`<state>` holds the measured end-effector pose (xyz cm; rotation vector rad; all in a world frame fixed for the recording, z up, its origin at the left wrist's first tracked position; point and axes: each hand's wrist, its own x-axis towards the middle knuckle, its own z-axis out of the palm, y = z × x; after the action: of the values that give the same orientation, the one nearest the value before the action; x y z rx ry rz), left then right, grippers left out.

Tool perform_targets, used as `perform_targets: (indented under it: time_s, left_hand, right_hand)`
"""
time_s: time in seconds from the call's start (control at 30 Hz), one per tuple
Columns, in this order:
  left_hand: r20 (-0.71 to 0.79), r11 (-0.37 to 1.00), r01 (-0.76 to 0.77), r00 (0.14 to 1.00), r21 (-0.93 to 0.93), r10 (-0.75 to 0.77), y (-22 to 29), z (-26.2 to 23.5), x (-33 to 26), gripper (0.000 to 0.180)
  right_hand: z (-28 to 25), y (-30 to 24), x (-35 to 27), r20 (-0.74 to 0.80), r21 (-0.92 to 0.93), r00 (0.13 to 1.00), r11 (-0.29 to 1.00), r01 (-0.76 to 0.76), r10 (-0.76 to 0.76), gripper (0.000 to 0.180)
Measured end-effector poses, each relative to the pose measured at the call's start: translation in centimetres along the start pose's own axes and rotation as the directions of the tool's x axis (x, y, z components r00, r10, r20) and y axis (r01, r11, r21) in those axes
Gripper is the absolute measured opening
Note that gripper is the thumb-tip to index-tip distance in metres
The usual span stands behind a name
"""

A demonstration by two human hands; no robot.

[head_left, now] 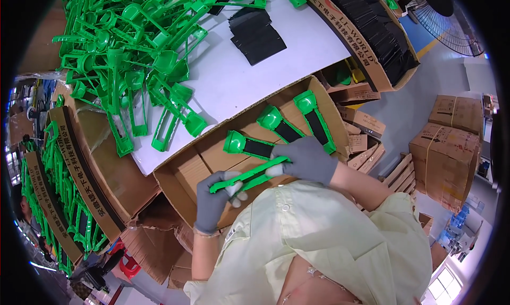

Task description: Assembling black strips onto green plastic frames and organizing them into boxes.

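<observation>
Just below the centre of the frame, a green frame part was grasped between two grey-gloved hands, tilted so that its right end stood higher than its left. The left hand gripped its left end with the fingers curled round it, and the right hand pinched the right end. Dark material showed between the part's green edges.

Under and beyond the hands, across the middle of the frame, stood a shallow carton. Three green pieces with black strips lay in it, fanned out side by side; the right hand partly covered the nearer ends of two of them.

Behind the carton was a white counter, heaped at the upper left with green parts. A small stack of black sheets lay at the top centre. At the upper right, a cardboard box held many more black pieces, with a fan beyond it. Along the left, further boxes contained green parts, and tied cartons were stacked at the right.
</observation>
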<state>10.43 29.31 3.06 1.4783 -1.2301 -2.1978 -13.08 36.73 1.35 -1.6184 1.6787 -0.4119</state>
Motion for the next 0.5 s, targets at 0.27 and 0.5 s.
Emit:
perform_targets:
  time_s: [0.27, 0.5]
  left_hand:
    - [-0.179, 0.813, 0.191, 0.978, 0.550, -0.109, -1.1, -5.7, 3.6, 0.042]
    - [-0.236, 0.251, 0.145, 0.894, 0.957, 0.381, 0.5, 0.5, 4.2, 0.048]
  right_hand:
    - [-10.0, 5.4, 9.5, -0.466, -0.285, 0.869, 0.958, 0.034, -0.169, 0.033]
    - [-11.3, 8.7, 14.2, -0.392, -0.508, 0.888, 0.862, 0.011, -0.242, 0.031]
